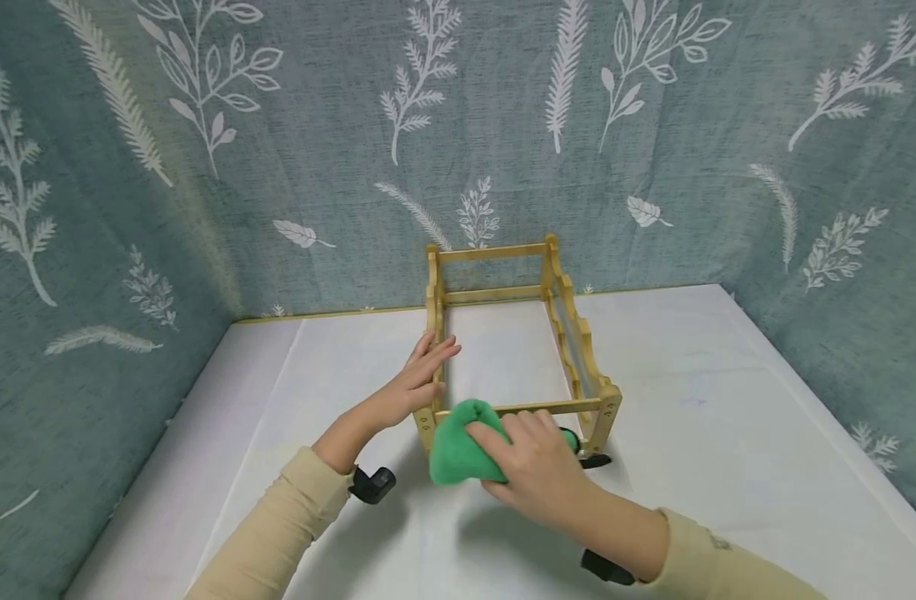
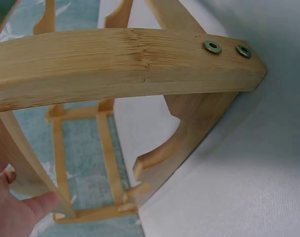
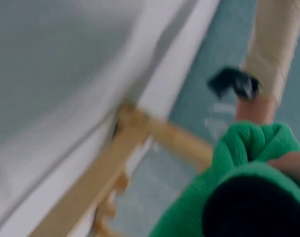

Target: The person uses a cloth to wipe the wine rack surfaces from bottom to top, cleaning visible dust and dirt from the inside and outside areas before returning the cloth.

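A wooden rack (image 1: 521, 408) with scalloped side rails stands on the white table. My left hand (image 1: 408, 390) lies against its left side, fingers straight and spread across the rail. In the left wrist view the thumb (image 2: 41, 205) touches a side piece of the rack. My right hand (image 1: 533, 467) grips a bunched green cloth (image 1: 461, 446) at the rack's front bar, partly hiding that bar. The cloth (image 3: 261, 148) fills the lower right of the right wrist view, around a dark round shape that I cannot identify.
A small black item (image 1: 596, 461) shows beside the right hand, by the rack's front right foot; its kind is unclear. Leaf-patterned green-blue fabric (image 1: 337, 167) rises behind and at both sides of the table (image 1: 698, 400). Both wrists carry black devices (image 1: 372, 484).
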Demonstrator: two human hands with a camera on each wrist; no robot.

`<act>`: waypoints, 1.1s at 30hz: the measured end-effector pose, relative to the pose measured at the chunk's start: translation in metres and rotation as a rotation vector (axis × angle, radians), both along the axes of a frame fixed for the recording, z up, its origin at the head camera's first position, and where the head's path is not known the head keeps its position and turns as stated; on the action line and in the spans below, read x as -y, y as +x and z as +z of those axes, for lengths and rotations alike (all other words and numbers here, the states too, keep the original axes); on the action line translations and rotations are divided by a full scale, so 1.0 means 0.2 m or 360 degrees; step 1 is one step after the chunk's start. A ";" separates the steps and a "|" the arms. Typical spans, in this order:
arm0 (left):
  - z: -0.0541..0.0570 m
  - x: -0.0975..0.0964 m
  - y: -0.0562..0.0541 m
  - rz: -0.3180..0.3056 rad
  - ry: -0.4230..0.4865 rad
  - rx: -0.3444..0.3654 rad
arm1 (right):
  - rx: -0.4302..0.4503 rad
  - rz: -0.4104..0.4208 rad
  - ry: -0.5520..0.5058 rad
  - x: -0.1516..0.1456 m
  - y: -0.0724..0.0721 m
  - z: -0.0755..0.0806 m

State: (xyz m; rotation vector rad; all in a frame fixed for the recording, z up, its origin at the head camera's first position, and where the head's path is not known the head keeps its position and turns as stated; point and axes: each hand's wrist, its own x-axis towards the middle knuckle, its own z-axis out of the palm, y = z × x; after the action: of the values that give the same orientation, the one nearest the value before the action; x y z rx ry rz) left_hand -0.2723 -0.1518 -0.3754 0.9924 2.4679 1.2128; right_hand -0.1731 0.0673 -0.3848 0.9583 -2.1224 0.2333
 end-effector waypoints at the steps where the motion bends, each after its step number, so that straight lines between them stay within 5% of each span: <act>1: 0.00 0.00 0.00 -0.0009 -0.0003 -0.0015 | -0.0040 -0.0028 0.0022 0.06 -0.02 -0.01; 5: 0.00 -0.01 0.00 -0.0042 -0.0021 -0.0048 | -0.0210 -0.0155 0.0086 0.22 -0.07 -0.07; 8: 0.00 -0.02 0.00 -0.0058 -0.0044 -0.0035 | -0.0206 -0.0238 0.0087 0.21 -0.08 -0.08; 20: 0.01 -0.01 -0.01 -0.0075 -0.0078 0.0033 | -0.0048 -0.0522 0.0167 -0.42 0.01 0.00; 23: 0.01 -0.02 -0.01 -0.0076 -0.0075 0.0043 | -0.0095 -0.0503 0.0177 -0.54 0.02 0.00; 27: 0.01 -0.02 -0.01 -0.0068 -0.0069 0.0047 | -0.0157 -0.0318 0.0223 -0.64 0.00 -0.03; 33: 0.01 0.00 0.00 -0.0072 -0.0063 0.0047 | 0.0051 -0.0240 0.0361 -0.76 -0.02 -0.14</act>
State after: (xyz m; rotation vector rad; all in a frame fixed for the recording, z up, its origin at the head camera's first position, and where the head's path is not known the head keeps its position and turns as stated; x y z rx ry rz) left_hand -0.2722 -0.1509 -0.3727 1.0071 2.4234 1.1520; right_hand -0.1768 0.2193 -0.4136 0.9206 -2.2734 -0.0696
